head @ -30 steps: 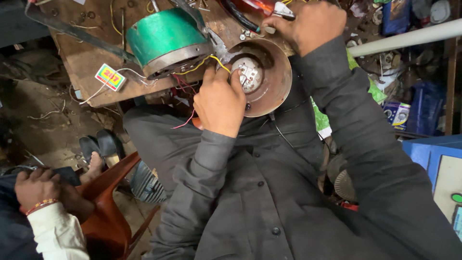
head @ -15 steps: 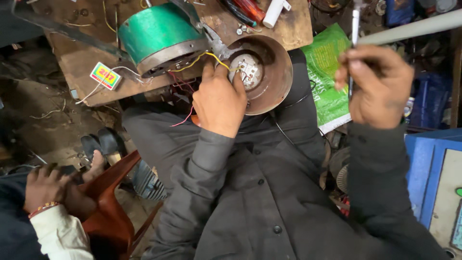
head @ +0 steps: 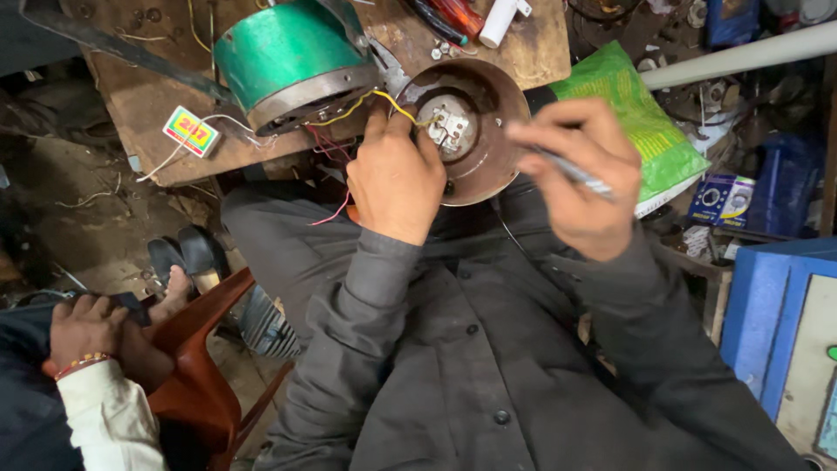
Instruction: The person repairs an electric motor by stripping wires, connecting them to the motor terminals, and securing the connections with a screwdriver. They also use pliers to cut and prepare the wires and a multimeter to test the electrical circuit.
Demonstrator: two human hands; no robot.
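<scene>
Head view, looking straight down: the left hand (head: 397,179) rests on the rim of a round brown metal motor cover (head: 475,122), fingers curled and pressed close together where a yellow wire (head: 384,98) crosses from the green motor body (head: 292,57) to the small white terminal block (head: 449,126) at the cover's centre. The cover lies at the near edge of a worn wooden board (head: 139,109), partly over the person's lap. The right hand (head: 580,174) hovers just right of the cover, fingers pinched narrowly around a thin metal tool (head: 575,172) — blurred, so I cannot tell whether it is a screwdriver or a probe.

The step in hand looks like wiring work at the terminal block, with the left hand steadying the cover and lead. The next move likely calls for bringing the tool tip down onto the block without snagging the yellow wire or the loose red wires (head: 327,144) beneath — a small target, so the cover must not shift.

At lower left another person's hand (head: 83,327) rests near a red-brown chair (head: 200,384).
</scene>
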